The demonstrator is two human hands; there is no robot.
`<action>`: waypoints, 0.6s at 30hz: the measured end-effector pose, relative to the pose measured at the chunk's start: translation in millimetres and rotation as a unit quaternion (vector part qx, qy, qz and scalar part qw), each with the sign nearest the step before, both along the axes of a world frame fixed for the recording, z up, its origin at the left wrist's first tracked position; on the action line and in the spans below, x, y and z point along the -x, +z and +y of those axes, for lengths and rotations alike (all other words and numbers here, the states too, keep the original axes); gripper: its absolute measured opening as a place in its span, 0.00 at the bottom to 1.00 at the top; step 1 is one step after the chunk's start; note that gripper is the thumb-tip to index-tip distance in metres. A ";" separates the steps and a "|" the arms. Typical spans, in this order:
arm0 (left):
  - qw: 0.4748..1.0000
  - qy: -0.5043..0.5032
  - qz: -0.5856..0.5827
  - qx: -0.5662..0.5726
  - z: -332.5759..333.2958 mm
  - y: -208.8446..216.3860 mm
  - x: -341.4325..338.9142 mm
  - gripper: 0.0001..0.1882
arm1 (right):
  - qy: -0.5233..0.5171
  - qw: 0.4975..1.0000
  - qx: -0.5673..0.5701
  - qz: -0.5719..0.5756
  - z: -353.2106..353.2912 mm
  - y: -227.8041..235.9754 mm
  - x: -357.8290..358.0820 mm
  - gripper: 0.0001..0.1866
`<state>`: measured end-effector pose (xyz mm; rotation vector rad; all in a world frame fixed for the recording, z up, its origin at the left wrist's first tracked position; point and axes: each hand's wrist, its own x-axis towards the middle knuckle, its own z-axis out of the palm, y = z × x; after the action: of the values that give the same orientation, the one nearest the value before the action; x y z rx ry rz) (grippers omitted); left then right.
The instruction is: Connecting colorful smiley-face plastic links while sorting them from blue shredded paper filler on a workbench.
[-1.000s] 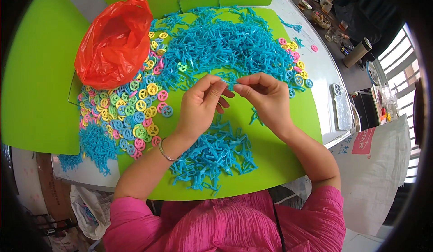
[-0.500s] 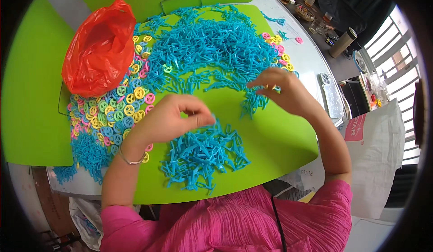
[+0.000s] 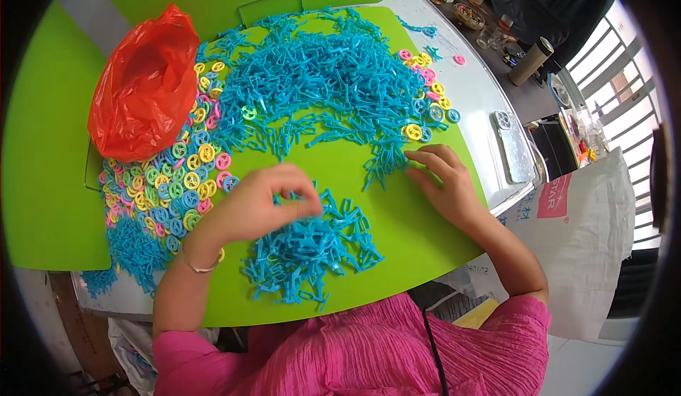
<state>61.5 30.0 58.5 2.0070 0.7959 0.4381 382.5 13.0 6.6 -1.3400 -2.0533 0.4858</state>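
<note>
Over the near pile of small blue plastic pieces, my left hand hovers with fingers curled and thumb and fingertips brought together. Anything pinched there is too small to make out. My right hand is at the right end of the large blue heap. Its thumb and forefinger are apart, the fingertips beside a loose cluster of blue pieces. Both piles rest on a bright green board. Small yellow and blue wheel-shaped rings lie just beyond my right fingers.
A red plastic bag stands at the left among many coloured rings, with more blue pieces nearer me. A phone lies on the white tabletop at right. Past it are a tall flask and a white sack.
My right hand has come down and nearer, its fingers spreading from a closer curl. My left hand has shifted slightly left and nearer, still curled. The whole view has shifted a little.
</note>
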 end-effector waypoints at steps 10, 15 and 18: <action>0.964 0.198 0.046 -0.174 32.1 -24.6 -35.4 0.08 | 0.046 0.997 -0.038 -0.044 61.6 7.5 14.8 0.07; 0.973 0.214 0.038 -0.083 28.2 -23.3 -34.9 0.08 | -0.052 0.996 0.055 0.039 55.0 28.9 1.4 0.07; 0.977 0.195 0.067 -0.042 29.2 -22.8 -37.2 0.12 | -0.073 0.995 0.053 -0.053 32.9 29.8 -15.8 0.08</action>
<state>98.7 59.2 35.7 1.9735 1.2858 0.5712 398.3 45.9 36.4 -1.5972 -2.0192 0.4751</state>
